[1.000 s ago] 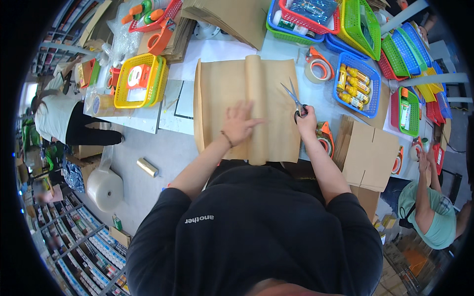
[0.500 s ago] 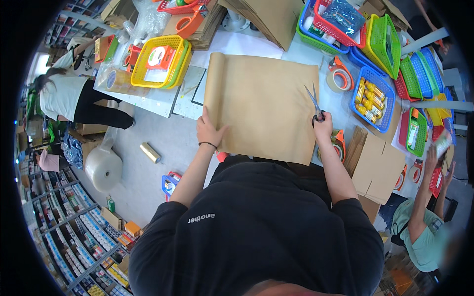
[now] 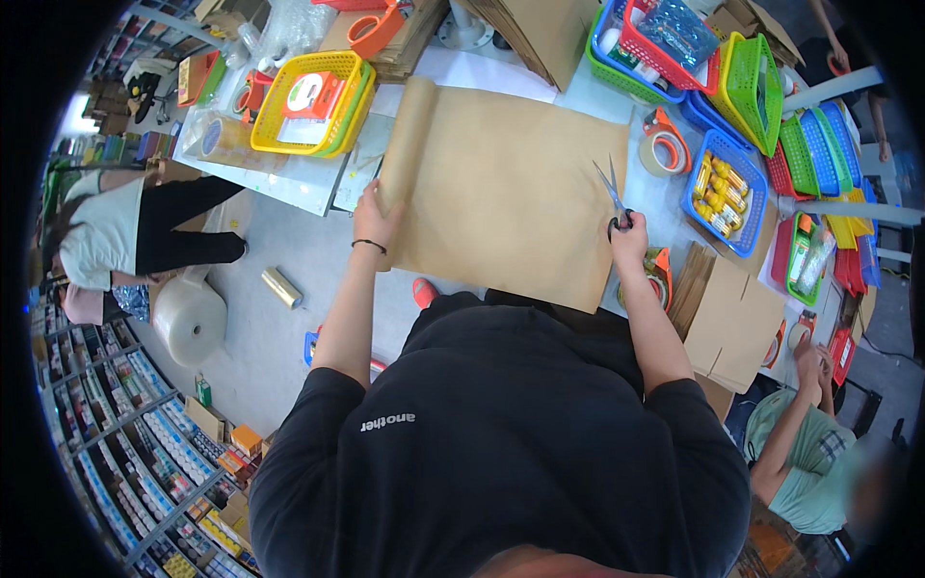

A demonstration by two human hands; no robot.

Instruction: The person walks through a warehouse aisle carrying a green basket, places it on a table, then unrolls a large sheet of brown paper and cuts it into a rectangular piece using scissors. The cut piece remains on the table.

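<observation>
Two arms reach forward, left hand (image 3: 378, 220) gripping, right hand (image 3: 629, 239) closed round scissors (image 3: 618, 204) (blades slightly parted, pointing far). The brown paper (image 3: 511, 188), smooth, rolled at its left, spreads over the worktable (image 3: 301, 185) between both hands, left fingers holding the roll's near end.

Free room over brown paper (image 3: 511, 193); scissors (image 3: 616, 197), tape dispenser (image 3: 676, 140) crowd right edge.

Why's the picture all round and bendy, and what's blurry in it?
Head view: the fisheye lens bows the shelves and leaves black corners; same head view: scissors fairly sharp, but a blurry patch covers part of the co-worker at lower right.
</observation>
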